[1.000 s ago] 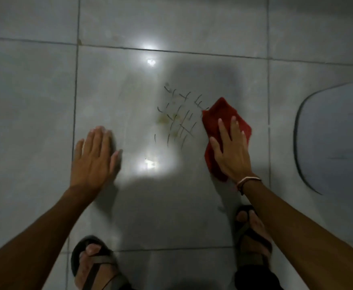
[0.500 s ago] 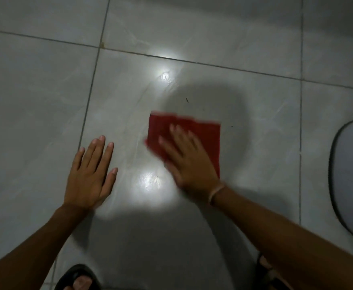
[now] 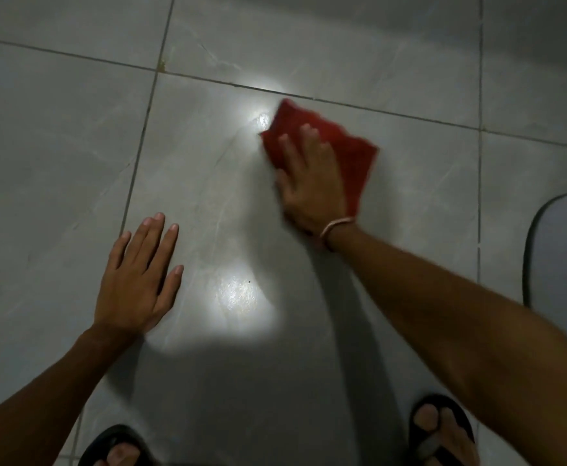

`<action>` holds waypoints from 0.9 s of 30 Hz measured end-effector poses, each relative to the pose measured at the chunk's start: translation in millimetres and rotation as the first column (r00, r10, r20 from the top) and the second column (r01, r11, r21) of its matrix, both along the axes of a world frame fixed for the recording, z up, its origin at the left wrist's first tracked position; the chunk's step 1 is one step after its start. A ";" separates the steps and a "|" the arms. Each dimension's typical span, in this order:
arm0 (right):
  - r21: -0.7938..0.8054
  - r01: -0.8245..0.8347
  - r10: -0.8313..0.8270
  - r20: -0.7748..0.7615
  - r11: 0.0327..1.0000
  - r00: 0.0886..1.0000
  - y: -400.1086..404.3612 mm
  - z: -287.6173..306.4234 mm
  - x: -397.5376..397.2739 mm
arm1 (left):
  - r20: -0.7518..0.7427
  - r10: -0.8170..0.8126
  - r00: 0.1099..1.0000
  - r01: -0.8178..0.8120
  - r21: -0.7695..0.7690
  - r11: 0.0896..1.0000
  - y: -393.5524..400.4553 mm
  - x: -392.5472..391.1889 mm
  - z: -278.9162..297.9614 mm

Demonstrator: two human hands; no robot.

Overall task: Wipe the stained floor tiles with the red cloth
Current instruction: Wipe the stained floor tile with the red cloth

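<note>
Now right hand (image 3: 312, 183) flat, pressing red cloth (image 3: 349, 153); left hand (image 3: 137, 280) splayed on tile (image 3: 208, 196); mat (image 3: 564, 250) right

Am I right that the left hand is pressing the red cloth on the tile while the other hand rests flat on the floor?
Not quite: the head view shows the right hand pressing the red cloth, while the left hand rests flat on the floor.

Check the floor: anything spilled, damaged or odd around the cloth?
Nothing spilled or broken. Only a small yellowish spot at the grout corner, up and left of the red cloth under the right hand.
</note>
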State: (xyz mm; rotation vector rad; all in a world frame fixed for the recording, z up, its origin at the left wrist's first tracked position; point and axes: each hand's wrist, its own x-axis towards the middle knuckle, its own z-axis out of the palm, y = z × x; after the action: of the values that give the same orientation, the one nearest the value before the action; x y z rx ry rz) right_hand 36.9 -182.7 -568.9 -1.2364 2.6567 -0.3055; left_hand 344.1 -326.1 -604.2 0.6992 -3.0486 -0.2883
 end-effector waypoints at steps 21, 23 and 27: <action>0.001 -0.749 0.749 -0.005 0.663 0.663 58.6 -5.9 47.3 | -0.067 -0.020 0.998 0.018 -0.023 1.000 1.2 -0.1 0.7; -0.015 -0.672 0.671 -0.037 0.740 0.740 51.8 -6.1 14.3 | -0.075 -0.024 0.997 0.022 -0.038 0.999 1.4 -0.9 0.6; -0.035 0.257 -0.258 -0.038 0.966 0.965 12.7 -5.7 3.4 | -0.066 -0.019 0.998 0.017 -0.031 0.999 1.1 1.3 -0.5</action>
State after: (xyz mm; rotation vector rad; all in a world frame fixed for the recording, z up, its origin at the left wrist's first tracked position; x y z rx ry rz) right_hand 40.3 -170.0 -574.6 -0.9125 2.8613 -0.3616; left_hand 345.4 -325.0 -604.7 0.6479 -2.9917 -0.2595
